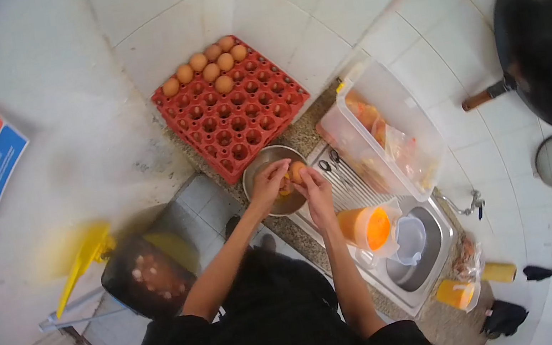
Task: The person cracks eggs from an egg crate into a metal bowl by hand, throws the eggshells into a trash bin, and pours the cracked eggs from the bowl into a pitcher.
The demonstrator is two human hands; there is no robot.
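Over a round metal bowl (249,185), my two hands come together around a brown egg (297,170). My left hand (271,186) has its fingers closed at the egg's left side. From the right, my right hand (316,191) grips the same egg with thumb and fingertips. Whether the shell is cracked is too small to tell. Something yellow shows in the bowl beneath my left fingers. Just beyond the bowl sits a red egg tray (228,119), with several brown eggs (211,72) at its far end and many bare cups.
Right of the bowl, a clear plastic bin (392,132) holds packaged food. An orange-filled jug (360,226) stands by the steel sink (416,284), which holds a pale plastic container (411,238). A dark waste bin (151,275) is at lower left. Pans (538,51) hang on the wall.
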